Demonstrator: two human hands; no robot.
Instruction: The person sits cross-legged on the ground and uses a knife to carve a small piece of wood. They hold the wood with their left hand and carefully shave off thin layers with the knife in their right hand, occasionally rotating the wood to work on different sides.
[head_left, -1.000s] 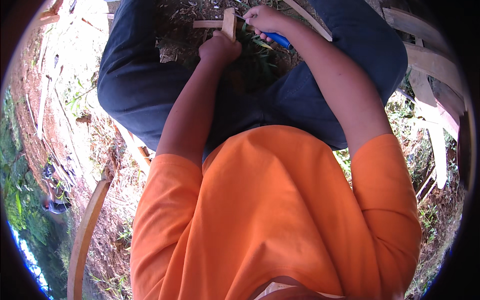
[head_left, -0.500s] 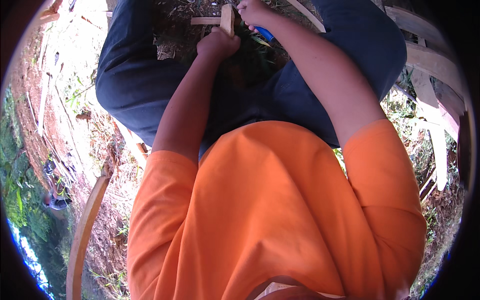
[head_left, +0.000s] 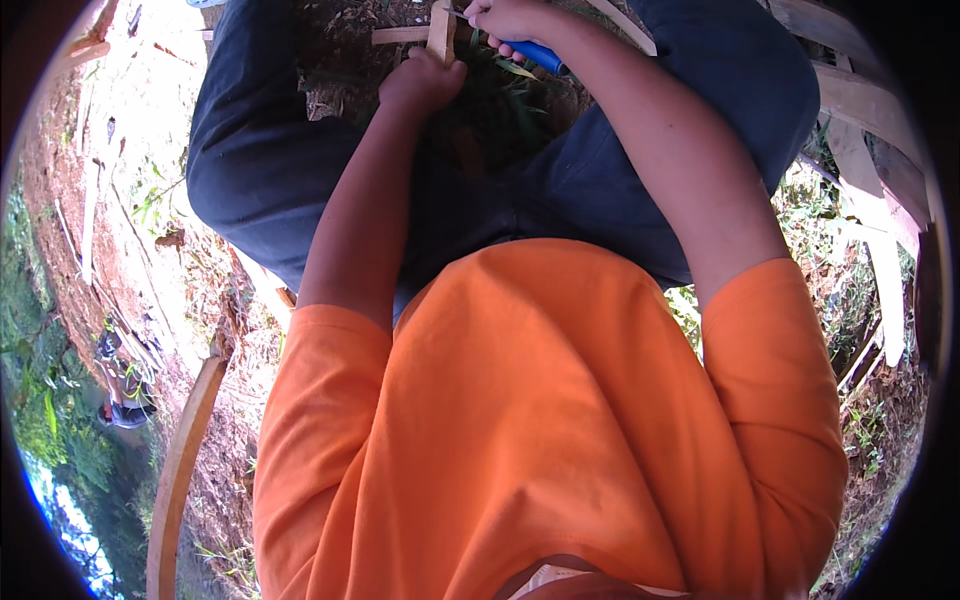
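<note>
At the top of the head view, between my bent legs, my left hand point(head_left: 422, 82) is closed round the lower end of a short pale wooden piece point(head_left: 441, 35). My right hand point(head_left: 505, 20) grips a blue-handled tool point(head_left: 540, 57); its handle sticks out below the fist towards me. A thin metal end of this tool points left and meets the upper part of the wooden piece. Its exact kind cannot be made out. Behind the piece, a thin wooden strip point(head_left: 398, 35) lies crosswise.
Dark soil and leaves lie between my legs. A long curved plank point(head_left: 185, 480) rises at lower left. Several boards point(head_left: 868, 115) are piled on the right. Sunlit ground with sticks point(head_left: 90, 215) spreads left, and a person point(head_left: 127, 405) is far off there.
Both hands have shifted slightly left with the wooden piece and the tool. The tool's metal end now shows against the wood, and more of its blue handle is visible.
</note>
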